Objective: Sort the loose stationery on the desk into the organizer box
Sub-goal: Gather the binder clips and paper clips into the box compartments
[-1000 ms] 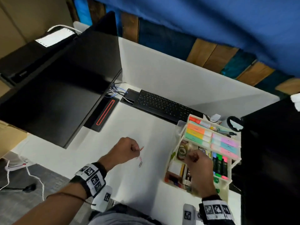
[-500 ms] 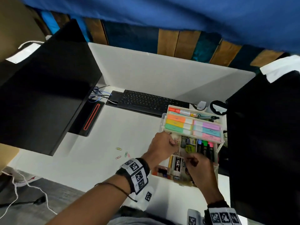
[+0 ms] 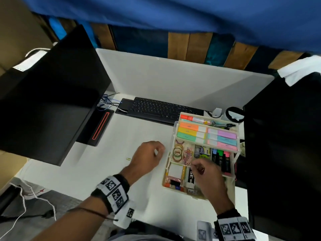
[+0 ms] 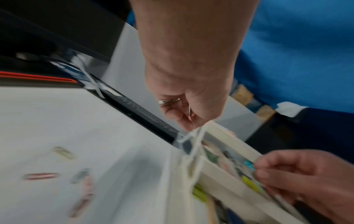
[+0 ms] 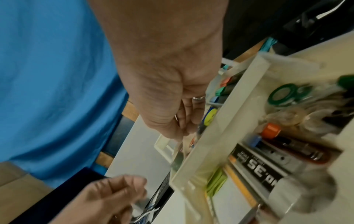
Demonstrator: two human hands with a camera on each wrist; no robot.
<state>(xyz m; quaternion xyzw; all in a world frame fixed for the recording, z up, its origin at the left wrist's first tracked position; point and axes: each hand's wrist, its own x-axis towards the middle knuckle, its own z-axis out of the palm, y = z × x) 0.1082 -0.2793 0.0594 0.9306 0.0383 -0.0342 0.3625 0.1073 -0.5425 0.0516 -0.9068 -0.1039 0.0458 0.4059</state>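
Observation:
The cream organizer box (image 3: 170,160) stands at the desk's right, with highlighters, tape rolls and a compartment of coloured paper clips (image 3: 188,154). My left hand (image 3: 159,151) hovers over the desk just left of the box, fingers curled, with nothing seen in it. Loose paper clips (image 4: 63,152) lie on the white desk to its left; the head view shows one clip (image 3: 128,158). My right hand (image 3: 195,166) hangs over the box's middle, thumb against curled fingers. In the right wrist view a thin metal wire, apparently a paper clip (image 5: 176,118), shows in that hand (image 5: 184,121).
A black keyboard (image 3: 161,108) lies behind the box. A dark monitor (image 3: 43,101) and its red-lined base (image 3: 100,126) fill the left. A tall black object (image 3: 284,153) stands close on the right. A white partition (image 3: 173,79) closes the back.
My left hand picked at clips on the desk, reached to the box's left edge, and has now drawn back left over the desk. The right hand has stayed above the box.

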